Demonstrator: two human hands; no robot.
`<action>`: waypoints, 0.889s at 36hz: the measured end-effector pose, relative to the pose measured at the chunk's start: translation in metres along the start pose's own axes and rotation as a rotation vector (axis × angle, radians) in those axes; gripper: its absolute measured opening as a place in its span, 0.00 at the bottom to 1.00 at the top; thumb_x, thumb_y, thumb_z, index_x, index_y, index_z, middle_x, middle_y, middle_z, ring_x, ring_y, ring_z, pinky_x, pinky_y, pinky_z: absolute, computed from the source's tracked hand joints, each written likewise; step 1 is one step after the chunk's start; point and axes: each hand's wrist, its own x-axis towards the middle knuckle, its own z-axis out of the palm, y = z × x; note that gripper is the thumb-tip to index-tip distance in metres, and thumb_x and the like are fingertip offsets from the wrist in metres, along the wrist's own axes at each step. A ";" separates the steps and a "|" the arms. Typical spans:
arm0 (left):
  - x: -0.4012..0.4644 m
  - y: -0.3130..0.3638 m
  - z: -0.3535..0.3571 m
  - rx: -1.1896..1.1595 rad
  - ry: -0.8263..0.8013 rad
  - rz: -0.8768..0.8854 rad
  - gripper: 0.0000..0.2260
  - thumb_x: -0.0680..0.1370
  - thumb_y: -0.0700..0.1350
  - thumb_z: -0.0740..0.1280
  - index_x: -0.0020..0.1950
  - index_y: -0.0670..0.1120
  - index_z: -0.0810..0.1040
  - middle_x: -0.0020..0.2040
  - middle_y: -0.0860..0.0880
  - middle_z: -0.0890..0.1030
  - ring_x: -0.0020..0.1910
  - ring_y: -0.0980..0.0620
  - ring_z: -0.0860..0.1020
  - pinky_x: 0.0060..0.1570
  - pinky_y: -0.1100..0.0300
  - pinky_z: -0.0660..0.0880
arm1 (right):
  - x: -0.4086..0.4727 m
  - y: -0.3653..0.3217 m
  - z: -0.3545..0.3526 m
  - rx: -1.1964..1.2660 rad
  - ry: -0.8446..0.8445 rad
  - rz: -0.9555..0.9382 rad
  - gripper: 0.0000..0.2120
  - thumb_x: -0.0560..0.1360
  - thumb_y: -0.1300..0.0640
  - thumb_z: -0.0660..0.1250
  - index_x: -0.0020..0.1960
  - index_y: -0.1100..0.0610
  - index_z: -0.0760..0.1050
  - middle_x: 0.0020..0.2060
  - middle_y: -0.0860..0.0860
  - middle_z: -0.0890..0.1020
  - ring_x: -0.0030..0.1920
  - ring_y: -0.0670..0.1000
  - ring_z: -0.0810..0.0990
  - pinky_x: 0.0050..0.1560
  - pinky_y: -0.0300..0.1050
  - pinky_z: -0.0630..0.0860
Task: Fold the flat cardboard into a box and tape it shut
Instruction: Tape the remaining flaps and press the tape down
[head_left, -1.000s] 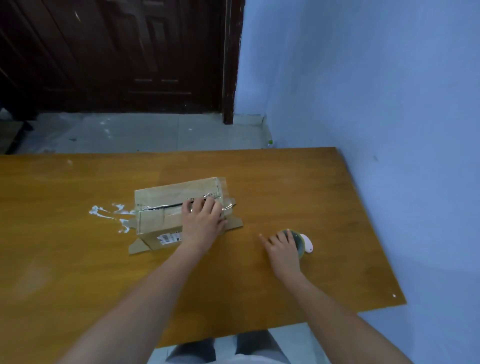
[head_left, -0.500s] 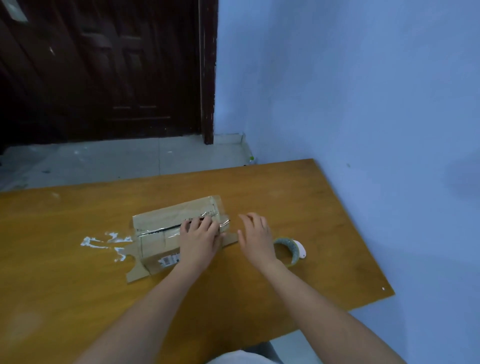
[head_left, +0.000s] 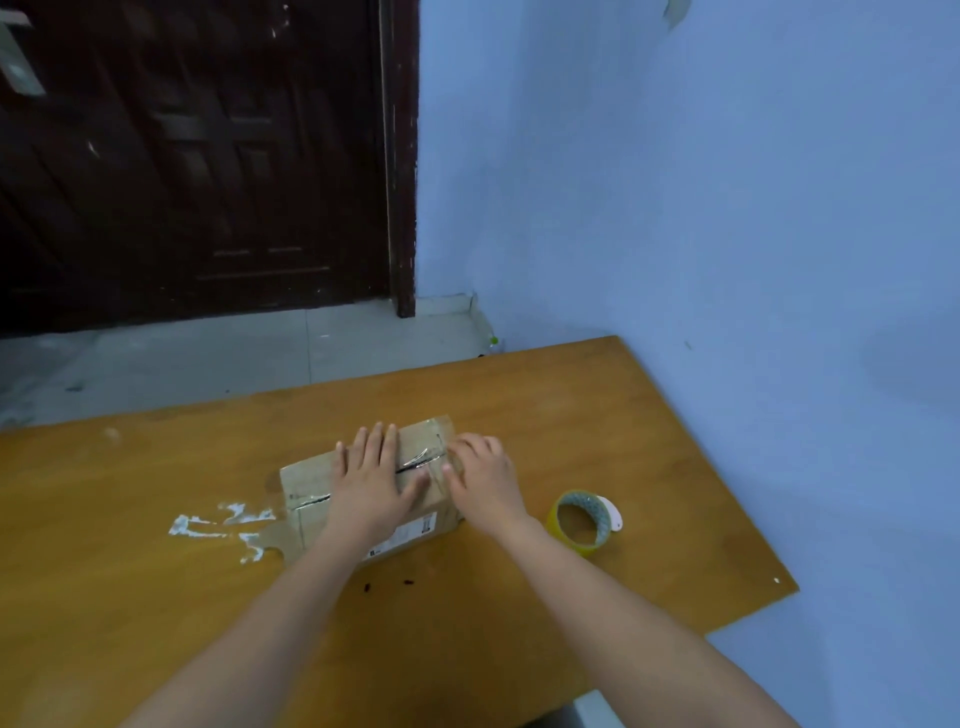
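Right now the cardboard box (head_left: 363, 499) is sitting near the middle of the wooden table (head_left: 519, 649). It is folded up and its top flaps are lying closed, with a dark slit showing where they meet. Shiny clear tape (head_left: 428, 457) is lying along that slit at the right end. What is inside the box cannot be seen, because the flaps are covering it. A white label (head_left: 402, 535) is showing on the near side.

The left hand (head_left: 374, 475) is pressing flat on top of the box, with its fingers straight and spread out. It is not gripping anything. The right hand (head_left: 480, 475) is resting on the right end of the box, with its fingers bent a little over the taped edge. Whether it is pinching the tape or just pushing on it cannot be told.

A roll of tape (head_left: 582, 517) is lying on the table just to the right of the box, near the right wrist, and nobody is touching it. A small white tab is sticking out beside it. White smears (head_left: 218, 525) are showing on the table to the left of the box. A blue wall (head_left: 675, 208) is standing behind the table, and a dark door (head_left: 197, 156) is showing farther back.
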 end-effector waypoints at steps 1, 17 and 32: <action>0.000 0.000 0.002 0.002 0.009 0.001 0.40 0.72 0.70 0.34 0.78 0.48 0.43 0.78 0.49 0.47 0.76 0.49 0.43 0.72 0.48 0.36 | 0.000 0.000 0.001 -0.016 -0.008 -0.004 0.17 0.79 0.50 0.56 0.65 0.56 0.71 0.64 0.49 0.72 0.65 0.53 0.66 0.63 0.49 0.65; 0.003 0.000 0.000 -0.007 0.054 -0.004 0.37 0.75 0.69 0.41 0.78 0.49 0.48 0.77 0.51 0.54 0.76 0.49 0.50 0.73 0.47 0.41 | 0.020 -0.015 -0.004 0.253 -0.173 0.226 0.21 0.80 0.50 0.56 0.69 0.60 0.67 0.65 0.57 0.71 0.68 0.56 0.63 0.69 0.50 0.61; 0.002 0.001 0.000 -0.032 0.071 0.003 0.35 0.76 0.67 0.46 0.77 0.48 0.50 0.77 0.50 0.56 0.75 0.48 0.51 0.72 0.46 0.41 | 0.036 -0.014 0.000 0.363 -0.271 0.335 0.18 0.80 0.55 0.54 0.67 0.58 0.70 0.64 0.58 0.70 0.67 0.57 0.64 0.67 0.47 0.60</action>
